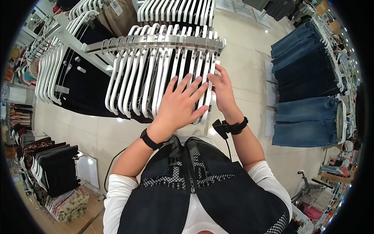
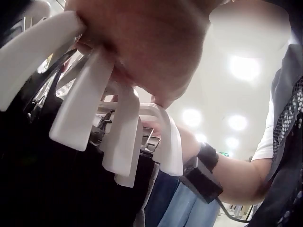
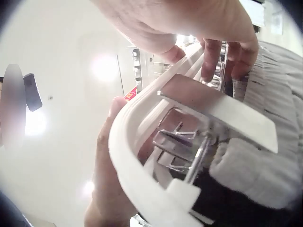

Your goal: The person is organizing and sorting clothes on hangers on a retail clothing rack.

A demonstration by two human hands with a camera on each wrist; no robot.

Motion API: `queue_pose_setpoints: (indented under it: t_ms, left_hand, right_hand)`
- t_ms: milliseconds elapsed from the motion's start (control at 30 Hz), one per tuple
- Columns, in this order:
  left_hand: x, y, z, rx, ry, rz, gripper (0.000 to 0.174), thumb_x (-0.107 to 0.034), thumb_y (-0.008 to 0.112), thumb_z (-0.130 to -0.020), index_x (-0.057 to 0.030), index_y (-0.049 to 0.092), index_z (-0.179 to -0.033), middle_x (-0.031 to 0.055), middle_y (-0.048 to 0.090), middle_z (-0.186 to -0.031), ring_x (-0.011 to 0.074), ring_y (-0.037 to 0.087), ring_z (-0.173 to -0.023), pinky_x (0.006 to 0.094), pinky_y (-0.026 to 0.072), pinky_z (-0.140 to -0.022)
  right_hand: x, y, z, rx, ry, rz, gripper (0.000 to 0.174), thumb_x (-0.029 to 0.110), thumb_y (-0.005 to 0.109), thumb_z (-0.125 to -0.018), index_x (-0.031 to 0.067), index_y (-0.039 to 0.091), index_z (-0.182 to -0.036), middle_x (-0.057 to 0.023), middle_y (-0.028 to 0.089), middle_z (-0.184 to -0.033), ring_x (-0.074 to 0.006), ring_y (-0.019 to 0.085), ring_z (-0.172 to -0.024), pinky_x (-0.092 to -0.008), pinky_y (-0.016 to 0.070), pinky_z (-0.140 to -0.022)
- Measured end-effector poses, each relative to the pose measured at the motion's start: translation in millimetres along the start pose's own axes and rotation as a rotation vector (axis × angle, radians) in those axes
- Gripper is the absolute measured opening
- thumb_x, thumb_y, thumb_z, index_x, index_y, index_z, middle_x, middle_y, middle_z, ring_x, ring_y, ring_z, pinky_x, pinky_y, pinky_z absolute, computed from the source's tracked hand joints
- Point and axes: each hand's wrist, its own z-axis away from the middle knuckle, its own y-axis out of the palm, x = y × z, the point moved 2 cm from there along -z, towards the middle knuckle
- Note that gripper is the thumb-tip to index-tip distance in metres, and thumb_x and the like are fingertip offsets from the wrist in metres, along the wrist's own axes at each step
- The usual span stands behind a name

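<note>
White clip hangers [image 1: 136,82] hang in a tight row from a metal rail [image 1: 156,42]. My left hand [image 1: 180,105] lies across their tops with its fingers spread; from the left wrist, the palm [image 2: 151,52] covers several hanger arms. At the row's near end, my right hand [image 1: 224,93] grips the last hanger. In the right wrist view, its thumb and fingers straddle that white hanger [image 3: 124,142]. A metal clip [image 3: 218,111] on the hanger is beside a grey garment [image 3: 279,118]. Black cloth [image 2: 38,175] hangs under the hangers in the left wrist view.
Black garments [image 1: 83,78] hang on another arm of the rack at left. Blue jeans [image 1: 306,117] hang at right above pale floor tiles [image 1: 247,78]. A low display of black clothes [image 1: 58,167] stands at lower left, and a shopping cart [image 1: 311,191] at lower right.
</note>
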Motion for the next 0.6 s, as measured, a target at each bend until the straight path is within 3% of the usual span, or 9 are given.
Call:
queue_pose_setpoints:
  t_ms: [233,600]
  left_hand:
    - [4.3,2.6,2.7,-0.056,-0.063,-0.017,0.071,-0.055,0.061,-0.097,-0.0077,0.053,-0.149,0.0092,0.057,-0.149,0.0314,0.048,-0.142,0.0518,0.0360,-0.118]
    - [11.8,-6.4,5.9,-0.036,-0.091,-0.019,0.071,-0.055,0.064,-0.094,-0.0117,0.054,-0.150,0.0076,0.058,-0.148,0.0328,0.051,-0.139,0.0493,0.0361,-0.118]
  right_hand:
    - [7.0,18.5,4.4,0.026,0.035,-0.051,0.067,0.015,0.064,-0.102,0.0007,0.031,-0.158,-0.0071,0.071,-0.103,-0.0128,0.065,-0.094,-0.0313,0.0517,-0.082]
    - [-3.9,25.8,-6.9,0.084,-0.019,0.002,0.072,0.015,0.068,-0.099,-0.0021,0.030,-0.158,-0.0070,0.070,-0.093,-0.0126,0.061,-0.087,-0.0287,0.0481,-0.080]
